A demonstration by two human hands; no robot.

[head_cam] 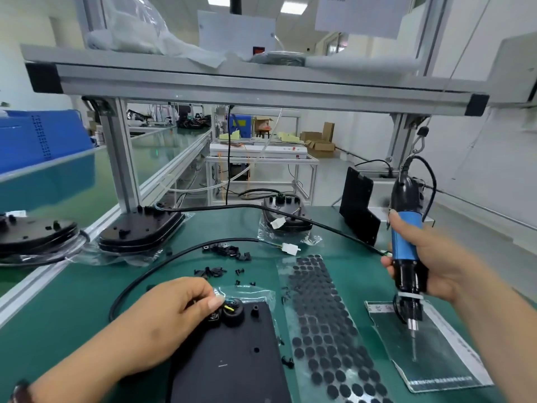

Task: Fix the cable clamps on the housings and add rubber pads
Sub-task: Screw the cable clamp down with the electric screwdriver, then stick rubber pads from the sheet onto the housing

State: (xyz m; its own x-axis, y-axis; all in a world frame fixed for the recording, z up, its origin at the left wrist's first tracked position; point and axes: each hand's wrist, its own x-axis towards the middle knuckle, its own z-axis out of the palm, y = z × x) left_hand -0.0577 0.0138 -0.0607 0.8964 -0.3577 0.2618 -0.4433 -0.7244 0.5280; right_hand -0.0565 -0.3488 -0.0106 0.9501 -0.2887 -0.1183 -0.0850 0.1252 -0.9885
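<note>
1. Left hand [174, 309] pinches a small black piece, likely a clamp [214, 316], at the cable exit of the near housing [232, 362]. The housing lies flat on the mat [72, 301], bottom centre.
2. Right hand [433, 266] is wrapped round the screwdriver [406, 251], held upright. Its bit is well right of the housing, over a clear bag [436, 365].
3. Progress: early, I judge. The clamp isn't screwed down yet and no pads show on this housing. The pads [319, 315] sheet just right of it looks mostly full.
4. Left to do: drive the screw, stick the pads, then the other housings [139, 231] at the back.
5. Around: loose clamps [226, 251], screws [213, 271], and a cable [162, 266] looping beside the left hand. Stray screws at the housing edge could get in the way.
</note>
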